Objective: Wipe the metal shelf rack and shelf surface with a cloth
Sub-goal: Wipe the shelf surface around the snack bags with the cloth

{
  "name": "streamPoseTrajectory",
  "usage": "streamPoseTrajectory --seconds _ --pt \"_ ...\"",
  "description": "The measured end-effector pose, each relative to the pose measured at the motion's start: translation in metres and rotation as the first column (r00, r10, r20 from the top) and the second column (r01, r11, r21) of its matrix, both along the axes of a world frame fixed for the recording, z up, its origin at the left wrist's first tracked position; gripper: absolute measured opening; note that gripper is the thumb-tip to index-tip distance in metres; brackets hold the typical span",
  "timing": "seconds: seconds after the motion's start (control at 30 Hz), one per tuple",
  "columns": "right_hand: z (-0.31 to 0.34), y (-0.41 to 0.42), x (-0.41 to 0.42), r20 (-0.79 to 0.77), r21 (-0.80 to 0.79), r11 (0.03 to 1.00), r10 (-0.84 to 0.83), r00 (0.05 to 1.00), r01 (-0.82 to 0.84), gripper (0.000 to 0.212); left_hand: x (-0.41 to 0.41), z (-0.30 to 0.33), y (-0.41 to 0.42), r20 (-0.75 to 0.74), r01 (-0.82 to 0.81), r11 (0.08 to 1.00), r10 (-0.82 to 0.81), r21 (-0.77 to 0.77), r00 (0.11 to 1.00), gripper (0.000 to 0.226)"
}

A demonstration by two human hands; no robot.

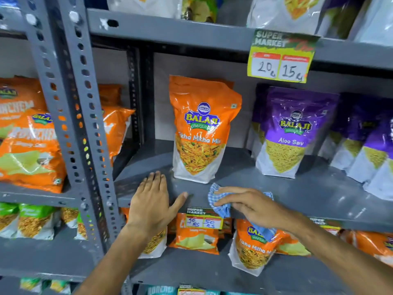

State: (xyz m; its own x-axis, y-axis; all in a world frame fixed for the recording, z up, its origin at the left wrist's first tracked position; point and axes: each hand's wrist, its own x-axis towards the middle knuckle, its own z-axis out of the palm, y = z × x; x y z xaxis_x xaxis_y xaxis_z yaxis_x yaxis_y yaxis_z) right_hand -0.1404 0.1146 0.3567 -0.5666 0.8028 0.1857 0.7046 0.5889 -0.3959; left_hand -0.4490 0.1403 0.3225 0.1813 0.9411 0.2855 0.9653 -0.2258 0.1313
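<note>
From the head view, the right hand (244,202) is pressing a blue checked cloth (220,202) down onto the front lip of the grey shelf surface (297,188), fingers curled loosely over the fabric, so that grip is closed on the cloth and nothing else. Part of the cloth is hanging below the edge, dangling in front of the packets on the shelf underneath. The left hand (154,201) is lying flat and spread on the same shelf, just to the left of the cloth hand, holding nothing, thumb reaching out toward it.

Now the risks, as I'm reading them. Directly behind the cloth hand, an orange Tikha Mitha Mix pouch (201,128) is standing upright and alone; a backward sweep is likely to be catching its base and tipping it over. Off to the right and further back, the purple Aloo Sev pouch (293,133) is standing in front of a row of its kind, and a long stroke that way could be nudging it into the others.

Just below the cloth hand, a small price tag (203,218) is hanging from the shelf edge. Wiping along that lip could be dragging the tag loose or smudging the handwritten figures if the cloth is damp, which I cannot tell.

The perforated upright post (72,107) beyond the flat hand is waiting too; its holes look ready to be snagging loose cloth.
</note>
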Motion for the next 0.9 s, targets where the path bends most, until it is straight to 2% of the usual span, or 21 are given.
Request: streamPoseTrajectory --seconds 0.07,0.13,0.23,0.33,0.53,0.7,0.9 --pt "0.001 0.005 0.011 -0.179 -0.047 0.995 -0.092 0.979 0.085 0.05 0.0 -0.002 -0.001 -0.014 -0.011 1.0 0.011 0.019 1.0 0.117" --pt "0.011 0.018 0.019 -0.388 -0.034 0.974 -0.22 0.895 0.225 0.047 0.001 -0.003 0.0 -0.016 -0.02 0.999 0.021 0.033 1.0 0.116" --pt "0.032 0.06 0.021 -0.491 0.033 0.878 -0.402 0.773 0.477 0.041 0.001 -0.006 0.004 -0.029 -0.021 1.0 0.021 0.017 0.999 0.114" --pt "0.044 0.128 0.013 -0.411 -0.005 0.814 -0.531 0.741 0.58 0.043 -0.001 -0.009 0.006 -0.034 -0.017 1.0 0.018 0.025 0.999 0.111" --pt "0.026 0.237 0.006 -0.143 -0.098 0.839 -0.544 0.827 0.535 0.03 -0.001 -0.009 0.008 -0.05 -0.034 0.999 0.036 0.036 0.998 0.108" --pt "0.021 0.246 0.004 -0.138 -0.098 0.882 -0.47 0.872 0.46 0.037 0.001 -0.008 0.007 -0.043 -0.05 0.997 0.053 0.053 0.998 0.107" --pt "0.016 0.226 0.003 0.022 0.007 0.865 -0.502 0.864 0.502 0.035 0.002 -0.005 0.005 -0.038 -0.05 0.999 0.05 0.012 0.998 0.11"
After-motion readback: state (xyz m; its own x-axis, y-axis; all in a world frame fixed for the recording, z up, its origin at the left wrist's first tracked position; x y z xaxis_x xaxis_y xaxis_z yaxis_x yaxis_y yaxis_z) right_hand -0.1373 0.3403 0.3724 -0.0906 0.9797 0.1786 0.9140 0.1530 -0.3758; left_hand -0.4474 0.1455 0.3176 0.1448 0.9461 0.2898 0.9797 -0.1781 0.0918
